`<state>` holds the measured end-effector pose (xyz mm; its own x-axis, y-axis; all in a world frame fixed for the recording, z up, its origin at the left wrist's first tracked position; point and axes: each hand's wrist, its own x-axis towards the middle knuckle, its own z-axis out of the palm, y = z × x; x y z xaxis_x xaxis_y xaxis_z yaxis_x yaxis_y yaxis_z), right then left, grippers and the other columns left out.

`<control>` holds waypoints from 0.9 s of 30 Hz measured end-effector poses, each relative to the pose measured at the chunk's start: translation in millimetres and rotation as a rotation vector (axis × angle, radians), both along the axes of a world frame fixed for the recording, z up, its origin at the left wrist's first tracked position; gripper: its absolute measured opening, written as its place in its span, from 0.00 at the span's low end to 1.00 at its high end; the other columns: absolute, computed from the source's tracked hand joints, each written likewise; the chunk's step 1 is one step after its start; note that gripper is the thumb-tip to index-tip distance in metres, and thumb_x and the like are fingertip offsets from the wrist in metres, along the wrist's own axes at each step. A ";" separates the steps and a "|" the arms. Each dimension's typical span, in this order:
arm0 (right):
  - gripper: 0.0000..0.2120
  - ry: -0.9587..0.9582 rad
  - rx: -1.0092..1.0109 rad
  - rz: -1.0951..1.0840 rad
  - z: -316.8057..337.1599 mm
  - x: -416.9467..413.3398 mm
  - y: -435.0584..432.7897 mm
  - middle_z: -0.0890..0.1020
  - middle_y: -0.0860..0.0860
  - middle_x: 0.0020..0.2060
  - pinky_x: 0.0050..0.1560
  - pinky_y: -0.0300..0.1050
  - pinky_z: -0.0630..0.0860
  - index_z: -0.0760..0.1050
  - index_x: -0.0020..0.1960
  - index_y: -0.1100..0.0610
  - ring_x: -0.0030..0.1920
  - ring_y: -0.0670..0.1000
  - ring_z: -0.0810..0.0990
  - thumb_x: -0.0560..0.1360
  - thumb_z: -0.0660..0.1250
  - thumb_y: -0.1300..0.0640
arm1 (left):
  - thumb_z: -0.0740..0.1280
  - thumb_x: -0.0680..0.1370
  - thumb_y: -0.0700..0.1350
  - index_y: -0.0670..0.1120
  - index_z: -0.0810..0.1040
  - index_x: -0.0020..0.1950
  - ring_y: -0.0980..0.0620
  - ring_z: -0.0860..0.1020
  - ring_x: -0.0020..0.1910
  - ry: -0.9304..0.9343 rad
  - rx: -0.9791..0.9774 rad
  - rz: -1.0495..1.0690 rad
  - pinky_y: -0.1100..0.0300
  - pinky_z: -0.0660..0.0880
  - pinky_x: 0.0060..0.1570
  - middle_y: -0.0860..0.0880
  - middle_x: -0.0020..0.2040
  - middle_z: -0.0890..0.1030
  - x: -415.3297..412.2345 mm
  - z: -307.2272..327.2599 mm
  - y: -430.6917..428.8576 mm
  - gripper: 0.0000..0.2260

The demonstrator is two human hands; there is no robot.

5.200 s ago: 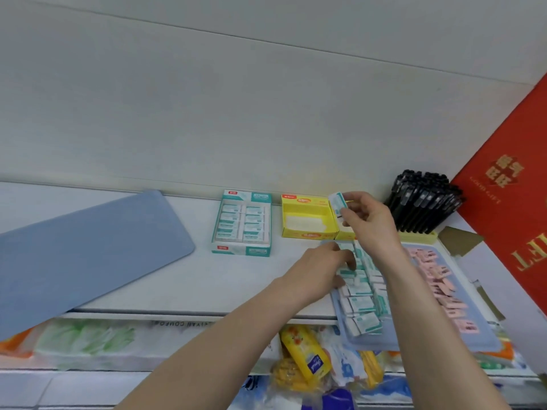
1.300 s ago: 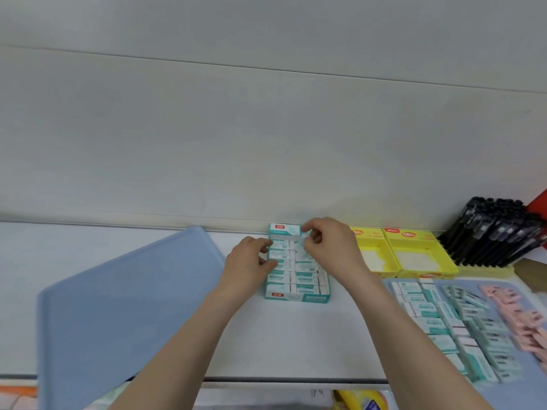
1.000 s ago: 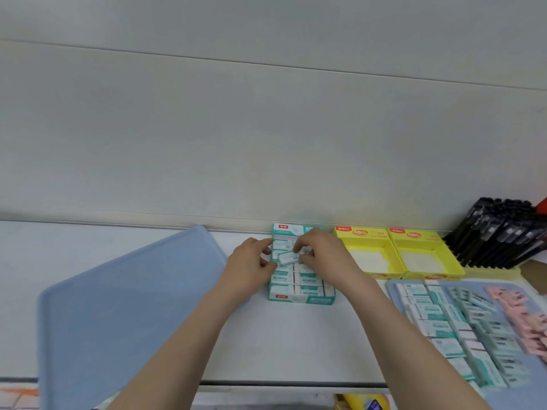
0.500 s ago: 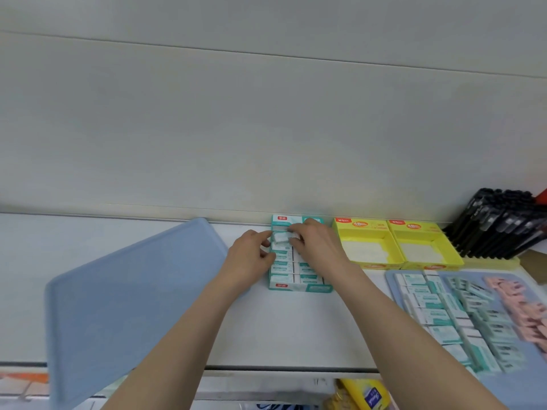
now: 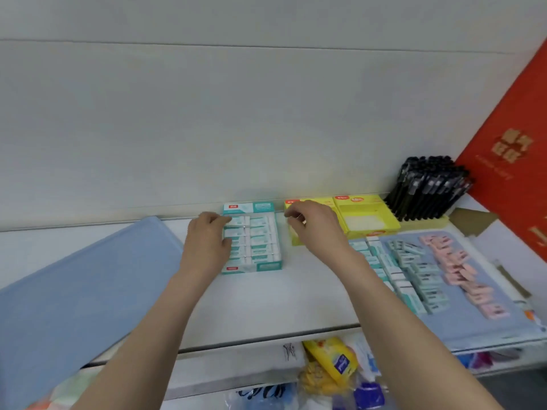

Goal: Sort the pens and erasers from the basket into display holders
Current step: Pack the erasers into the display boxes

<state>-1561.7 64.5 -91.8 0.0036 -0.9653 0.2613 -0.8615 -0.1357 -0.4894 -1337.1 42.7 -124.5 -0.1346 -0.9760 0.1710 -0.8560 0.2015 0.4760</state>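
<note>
— On the white shelf [image 5: 296, 297], where's the teal cardboard box [image 5: 251, 207]?
— Packed with rectangular paper-sleeved erasers [image 5: 260, 241]; left hand [image 5: 207, 244] rests bent fingers on its left edge. Right hand [image 5: 313, 229] hovers loosely curled, holding nothing, over a yellow carton [image 5: 293, 241].

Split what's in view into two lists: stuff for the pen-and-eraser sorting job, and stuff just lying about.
For the job: teal display box; yellow display boxes; black pens; teal-wrapped erasers; pink erasers; blue tray under them.
Lying about: blue tray on the left; red gift box; cardboard scrap; yellow packet below the shelf.
</note>
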 end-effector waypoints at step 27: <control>0.21 0.000 0.314 -0.199 -3.9 -145.5 119.3 0.82 0.53 0.50 0.47 0.43 0.71 0.75 0.66 0.57 0.54 0.54 0.79 0.75 0.71 0.56 | 0.69 0.76 0.54 0.46 0.76 0.65 0.45 0.75 0.57 -0.222 0.263 -0.479 0.57 0.68 0.46 0.44 0.58 0.75 -219.8 21.7 80.6 0.21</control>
